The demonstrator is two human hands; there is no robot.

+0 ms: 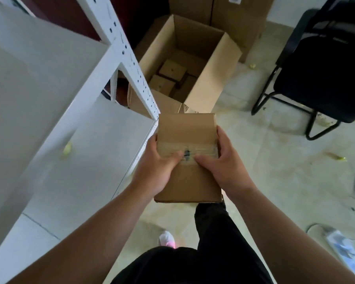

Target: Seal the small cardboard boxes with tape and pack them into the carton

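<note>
A small cardboard box is held in the air in front of me, above the floor. A strip of clear tape runs across its top seam. My left hand grips its left side with the thumb lying on the tape. My right hand grips the right side, thumb also on the tape. Beyond it on the floor stands the big open carton, flaps up, with several small boxes lying at its bottom.
A white metal shelf rack fills the left side, its corner post close to the held box. A black chair stands at the right. Another tall carton is behind the open one. A white power strip lies on the floor, lower right.
</note>
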